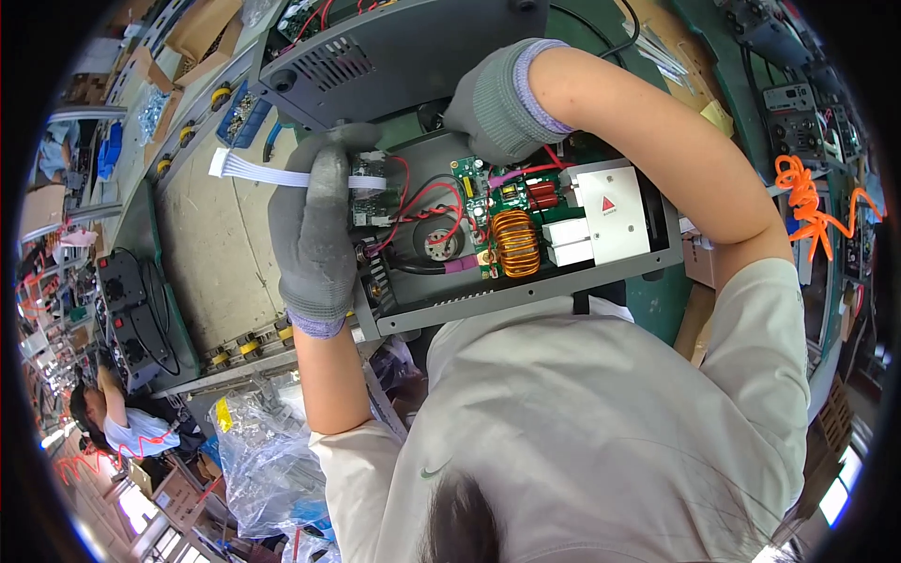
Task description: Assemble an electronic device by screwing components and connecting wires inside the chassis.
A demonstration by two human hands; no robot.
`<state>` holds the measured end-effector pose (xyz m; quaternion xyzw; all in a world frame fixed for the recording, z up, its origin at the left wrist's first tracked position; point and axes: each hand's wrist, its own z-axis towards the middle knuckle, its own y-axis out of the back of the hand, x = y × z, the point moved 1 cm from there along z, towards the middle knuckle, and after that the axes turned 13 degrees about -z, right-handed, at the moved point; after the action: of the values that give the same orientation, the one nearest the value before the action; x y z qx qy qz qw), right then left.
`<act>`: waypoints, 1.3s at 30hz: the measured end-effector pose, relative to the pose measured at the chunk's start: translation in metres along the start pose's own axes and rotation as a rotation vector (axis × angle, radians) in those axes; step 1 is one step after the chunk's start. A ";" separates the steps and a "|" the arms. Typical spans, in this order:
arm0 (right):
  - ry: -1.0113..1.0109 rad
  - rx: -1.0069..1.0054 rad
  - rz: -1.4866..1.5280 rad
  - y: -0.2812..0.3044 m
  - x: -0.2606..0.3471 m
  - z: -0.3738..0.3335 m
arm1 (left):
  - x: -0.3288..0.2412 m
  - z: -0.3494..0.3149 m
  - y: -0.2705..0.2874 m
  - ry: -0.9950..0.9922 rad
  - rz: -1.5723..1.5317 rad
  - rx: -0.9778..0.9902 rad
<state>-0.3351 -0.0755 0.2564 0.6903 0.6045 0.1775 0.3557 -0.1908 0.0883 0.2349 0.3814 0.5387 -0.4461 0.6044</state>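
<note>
An open dark grey metal case (450, 310) lies tilted in front of me, with a green circuit board (511, 192), a copper-wound coil (515, 243), a white plate (612, 205) and red wires inside. My left hand (319, 220), in a grey glove, is wrapped round the case's left end. A white ribbon cable (267, 173) runs from a small board (368, 192) past its fingers, its plug hanging out to the left. My right hand (493, 108), also gloved, is bent over the far wall with fingers curled, beside a black round part (432, 114). Its fingertips are mostly hidden.
Another dark vented case (394, 61) stands just behind. Left of it are a blue bin of small parts (242, 117) and a roller track with yellow wheels (249, 345). Clear plastic bags (272, 460) lie lower left. A person (131, 427) is farther left; an orange coiled hose (807, 206) hangs right.
</note>
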 end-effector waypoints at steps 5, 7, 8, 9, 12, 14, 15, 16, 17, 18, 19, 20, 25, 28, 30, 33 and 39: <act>-0.041 -0.063 0.107 0.008 -0.005 -0.016 | 0.000 -0.003 -0.001 0.038 -0.021 -0.009; 0.003 -0.177 0.220 0.004 -0.011 -0.024 | 0.001 -0.006 -0.002 0.025 -0.019 -0.009; 0.201 -0.285 0.385 0.004 -0.015 -0.027 | 0.000 -0.005 -0.002 0.016 -0.013 -0.001; 0.403 -0.390 0.547 0.007 -0.017 -0.030 | 0.000 -0.005 -0.001 0.004 -0.010 -0.006; 0.567 -0.435 0.648 0.010 -0.016 -0.035 | 0.001 -0.006 0.001 -0.135 0.055 0.061; 0.639 -0.458 0.691 0.007 -0.012 -0.037 | 0.006 -0.007 0.004 -0.147 0.059 0.045; 0.636 -0.460 0.689 0.004 -0.009 -0.034 | 0.006 -0.008 0.004 -0.153 0.059 0.031; 0.678 -0.572 0.791 0.001 -0.007 -0.030 | 0.003 -0.009 0.002 -0.155 0.059 0.034; 0.720 -0.683 0.894 0.001 -0.006 -0.028 | -0.003 -0.010 -0.002 -0.136 0.047 0.013; 0.719 -0.684 0.895 0.003 -0.005 -0.028 | -0.006 -0.011 -0.005 -0.116 0.035 -0.007; 0.712 -0.684 0.879 0.006 -0.004 -0.028 | -0.002 -0.010 -0.001 -0.116 0.034 -0.005; 0.703 -0.687 0.864 0.008 -0.002 -0.029 | -0.001 -0.008 0.006 -0.236 0.192 0.052; 0.565 -0.798 1.079 0.005 -0.003 -0.025 | -0.025 -0.012 -0.009 -0.196 0.636 0.207; 0.633 -0.763 1.156 0.004 -0.003 -0.023 | -0.017 -0.010 -0.018 -0.294 0.819 0.174; 0.577 -0.838 1.131 0.004 -0.005 -0.023 | -0.018 -0.008 -0.017 -0.299 0.791 0.179; 0.253 -1.111 0.942 0.007 -0.008 -0.028 | -0.017 -0.009 -0.016 -0.288 0.748 0.181; -0.024 -0.777 0.481 0.016 -0.005 -0.049 | -0.016 -0.010 -0.015 -0.229 0.652 0.167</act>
<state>-0.3582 -0.0675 0.3018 0.6286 0.3115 0.4606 0.5437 -0.2084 0.0948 0.2498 0.5290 0.2790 -0.3123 0.7381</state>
